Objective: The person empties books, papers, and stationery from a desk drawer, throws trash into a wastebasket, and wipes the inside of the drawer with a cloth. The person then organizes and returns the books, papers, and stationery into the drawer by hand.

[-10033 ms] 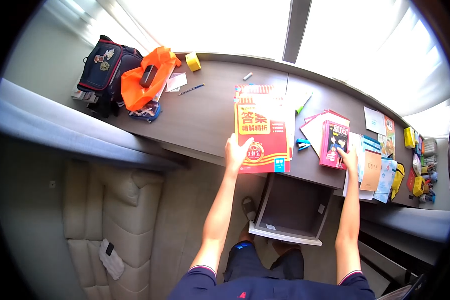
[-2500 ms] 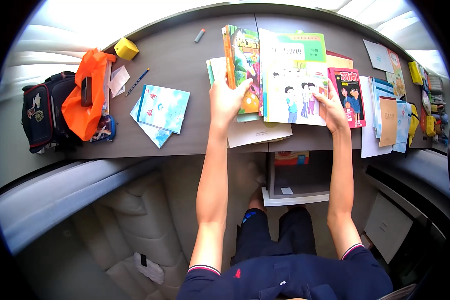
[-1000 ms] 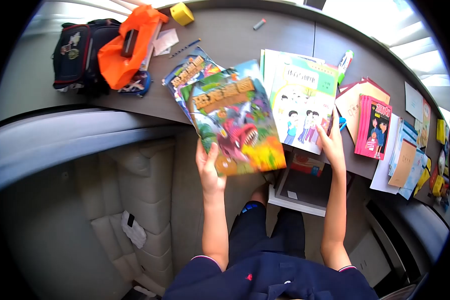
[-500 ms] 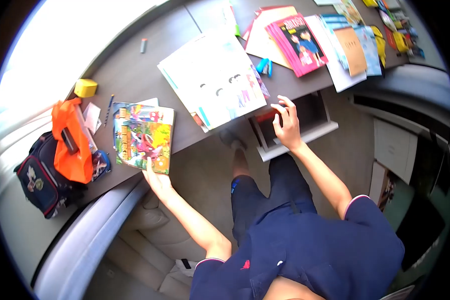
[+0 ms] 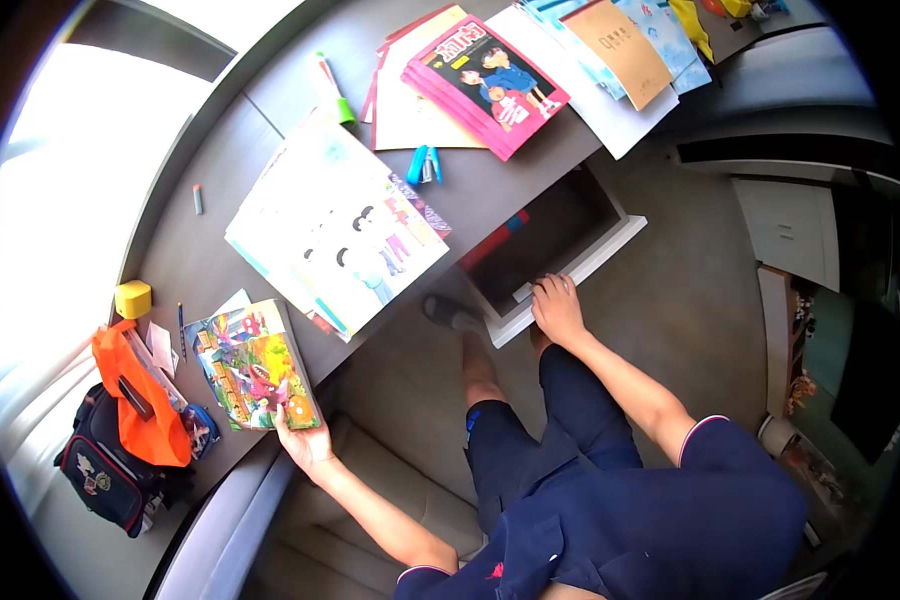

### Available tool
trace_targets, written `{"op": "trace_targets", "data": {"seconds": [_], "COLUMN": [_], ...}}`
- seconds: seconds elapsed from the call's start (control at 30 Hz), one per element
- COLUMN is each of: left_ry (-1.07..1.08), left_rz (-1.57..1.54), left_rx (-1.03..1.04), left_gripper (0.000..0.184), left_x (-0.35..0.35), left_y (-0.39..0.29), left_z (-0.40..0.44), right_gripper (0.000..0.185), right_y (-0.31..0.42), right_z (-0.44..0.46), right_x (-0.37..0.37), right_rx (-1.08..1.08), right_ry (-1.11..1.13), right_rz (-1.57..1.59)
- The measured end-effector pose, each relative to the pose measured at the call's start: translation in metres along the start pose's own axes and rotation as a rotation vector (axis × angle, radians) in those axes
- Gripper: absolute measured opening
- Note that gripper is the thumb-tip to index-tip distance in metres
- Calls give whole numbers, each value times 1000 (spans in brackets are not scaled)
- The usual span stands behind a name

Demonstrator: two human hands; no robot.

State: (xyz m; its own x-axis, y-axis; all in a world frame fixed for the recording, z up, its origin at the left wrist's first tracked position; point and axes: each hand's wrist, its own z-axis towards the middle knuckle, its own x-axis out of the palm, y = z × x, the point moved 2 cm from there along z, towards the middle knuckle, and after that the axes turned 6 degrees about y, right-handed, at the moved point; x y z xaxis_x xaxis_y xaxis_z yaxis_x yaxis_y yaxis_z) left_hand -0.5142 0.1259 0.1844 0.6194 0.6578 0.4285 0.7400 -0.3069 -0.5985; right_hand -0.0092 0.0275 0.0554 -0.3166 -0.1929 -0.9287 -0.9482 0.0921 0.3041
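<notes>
A stack of colourful picture books [image 5: 255,375] lies at the left part of the desk, near its front edge. My left hand [image 5: 305,440] grips the lower edge of these books, thumb on the top cover and the other fingers hidden underneath. Below the desk top, a drawer [image 5: 580,275] with a white front is pulled out, and red and blue things show inside it. My right hand [image 5: 558,308] has its fingers curled over the top of the drawer front. Between the hands, a pile of large illustrated sheets or books [image 5: 340,220] rests on the desk.
Pink books [image 5: 490,85], a blue stapler-like object [image 5: 425,165] and a brown notebook [image 5: 620,50] lie along the desk [image 5: 195,250]. A yellow block [image 5: 133,300], an orange bag [image 5: 150,410] and a dark backpack [image 5: 105,465] are at the left. A couch seat [image 5: 380,480] stands below.
My right hand has come down from the air beside the desk onto the drawer front. My left hand stays on the picture books. The view has turned, shifting the desk down and left.
</notes>
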Motion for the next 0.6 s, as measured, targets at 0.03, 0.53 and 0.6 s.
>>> {"op": "trace_targets", "data": {"seconds": [0.03,0.53,0.6], "left_ry": [-14,-22,-69], "left_rz": [19,82,150], "left_rx": [2,314,422], "left_gripper": [39,44,41], "left_x": [1,6,36], "left_y": [-3,9,14], "left_z": [-2,17,-24], "right_gripper": [26,31,32], "right_y": [-1,-44,-51], "right_z": [-6,-98,-103], "right_x": [2,-2,-2], "right_rx": [5,2,43], "right_ry": [1,172,232], "right_rz": [12,104,120]}}
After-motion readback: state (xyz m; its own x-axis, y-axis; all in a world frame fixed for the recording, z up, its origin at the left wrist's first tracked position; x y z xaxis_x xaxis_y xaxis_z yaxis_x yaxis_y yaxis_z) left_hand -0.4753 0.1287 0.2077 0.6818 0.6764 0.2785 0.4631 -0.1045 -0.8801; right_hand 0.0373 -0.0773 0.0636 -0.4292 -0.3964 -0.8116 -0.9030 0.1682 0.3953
